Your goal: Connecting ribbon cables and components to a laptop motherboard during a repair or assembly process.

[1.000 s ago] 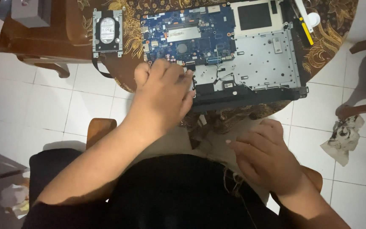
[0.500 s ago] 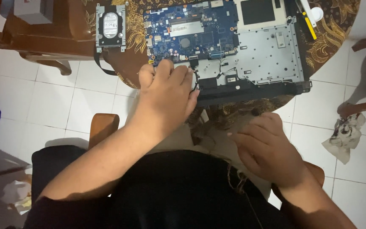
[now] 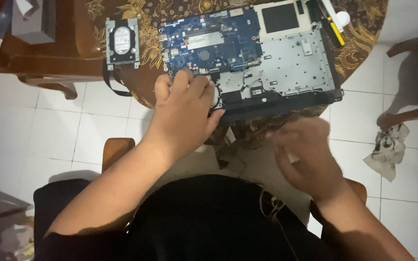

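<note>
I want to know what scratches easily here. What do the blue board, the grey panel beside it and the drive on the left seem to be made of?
The blue board under the left hand looks like lacquered circuit laminate: glossy, studded with small parts. The grey panel looks like bare sheet metal: matt, stamped with holes. The drive seems metal-cased, in a silvery bracket.

A hard drive (image 3: 122, 41) in a metal bracket is seen lying flat on a table (image 3: 364, 38) covered with a brown cloth patterned in gold. A yellow and black tool (image 3: 335, 33) is laid near the table's far right edge, beside a small white round object (image 3: 343, 18). A wooden chair (image 3: 49, 58) is placed at the upper left. A crumpled patterned rag (image 3: 385, 150) is seen on the white tiled floor (image 3: 39, 135) to the right.
</note>
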